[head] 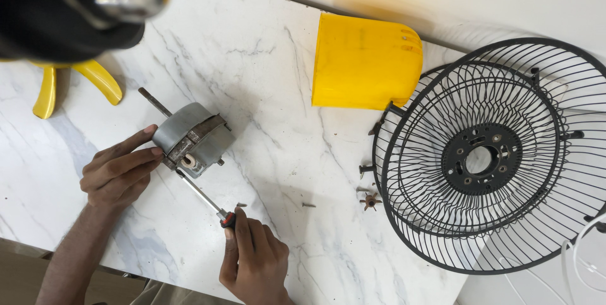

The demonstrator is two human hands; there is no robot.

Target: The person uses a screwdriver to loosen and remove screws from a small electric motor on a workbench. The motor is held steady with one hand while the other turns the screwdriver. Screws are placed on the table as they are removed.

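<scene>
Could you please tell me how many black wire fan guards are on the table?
2: both at the right, stacked; the front guard overlaps the rear guard. More could be hidden beneath.

Grey metal fan motor (192,138), 2 rounded casing halves clamped around a rusty laminated core, lying on its side on the white marble-patterned table (265,65). Thin shaft sticking out toward the upper left, tilted. A pale round opening visible on the lower face, near the left edge. Held at its left side by the fingertips of the left hand (118,171). Screwdriver (203,195) with slim steel shank and red-and-black handle, slanting from the right hand (254,262) up-left, tip at the motor's lower face.
</scene>
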